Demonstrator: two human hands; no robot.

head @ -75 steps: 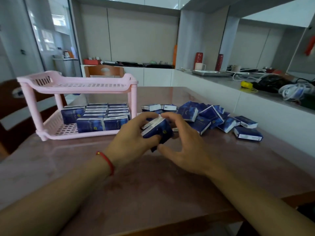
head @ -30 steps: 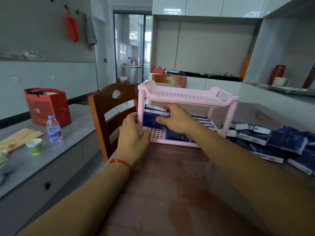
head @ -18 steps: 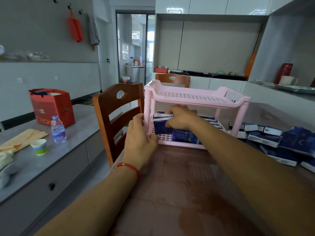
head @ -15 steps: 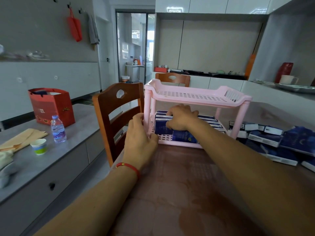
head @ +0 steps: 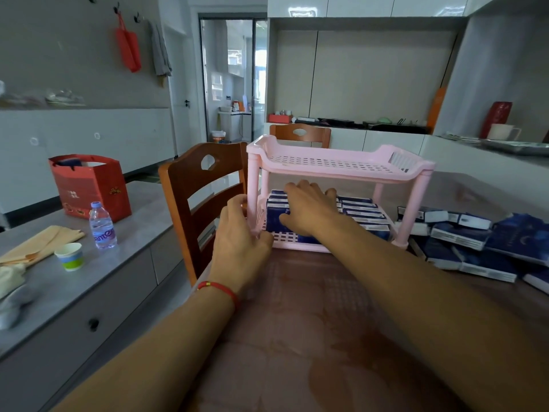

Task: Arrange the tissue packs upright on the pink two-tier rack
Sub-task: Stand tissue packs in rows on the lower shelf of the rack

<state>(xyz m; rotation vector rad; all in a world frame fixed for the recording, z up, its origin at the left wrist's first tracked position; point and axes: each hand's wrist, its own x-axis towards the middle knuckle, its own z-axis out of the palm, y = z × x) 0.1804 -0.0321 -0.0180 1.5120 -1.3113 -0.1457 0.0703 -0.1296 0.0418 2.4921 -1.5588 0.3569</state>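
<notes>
Several dark-blue tissue packs (head: pixel 361 210) stand upright in pink rack (head: pixel 341 171).

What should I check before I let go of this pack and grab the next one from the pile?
1. Rack steadied: ok, left hand grips its front left post.
2. Pack inside the lower tier: ok, right hand rests on it at the left end.
3. Pack upright: ok, its narrow top edge faces up.
4. Pack snug against its neighbours: cannot tell, the right hand covers the joint.
5. Top tier free for later packs: ok, nothing lies on it.
6. Pile within reach: ok, probably; loose packs lie on the table just right of the rack.
</notes>
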